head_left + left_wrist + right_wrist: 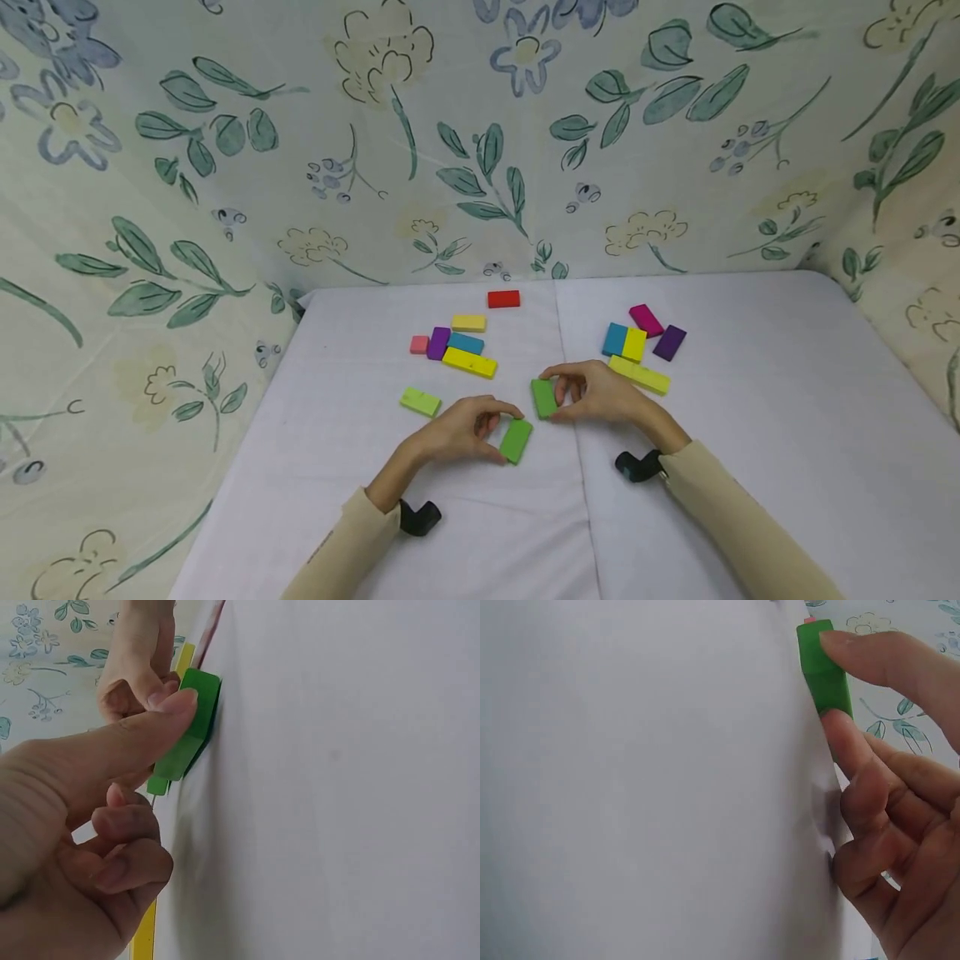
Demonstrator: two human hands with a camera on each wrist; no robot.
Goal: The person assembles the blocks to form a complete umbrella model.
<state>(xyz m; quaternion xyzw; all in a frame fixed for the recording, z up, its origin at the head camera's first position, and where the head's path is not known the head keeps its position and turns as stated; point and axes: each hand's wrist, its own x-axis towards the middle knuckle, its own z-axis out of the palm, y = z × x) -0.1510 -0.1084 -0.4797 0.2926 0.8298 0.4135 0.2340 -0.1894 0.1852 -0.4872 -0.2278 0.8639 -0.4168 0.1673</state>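
Observation:
My left hand (pixel 467 429) pinches a green block (pixel 516 441) by its two ends, thumb at the near end and fingertips at the far end. A second green block (pixel 544 399) sits just beyond it, gripped the same way by my right hand (pixel 596 393). The two blocks are a small gap apart, low over the white cloth. In the left wrist view the thumb presses on the end of the green block (pixel 189 727). The right wrist view has the other green block (pixel 825 667) between thumb and finger.
A light green block (pixel 420 402) lies left of my left hand. Behind it are yellow (pixel 469 362), blue (pixel 466 343), purple (pixel 438 342) and pink (pixel 419 344) blocks, with a red block (pixel 503 298) farther back. Several more blocks, including a magenta one (pixel 646 320), lie behind my right hand.

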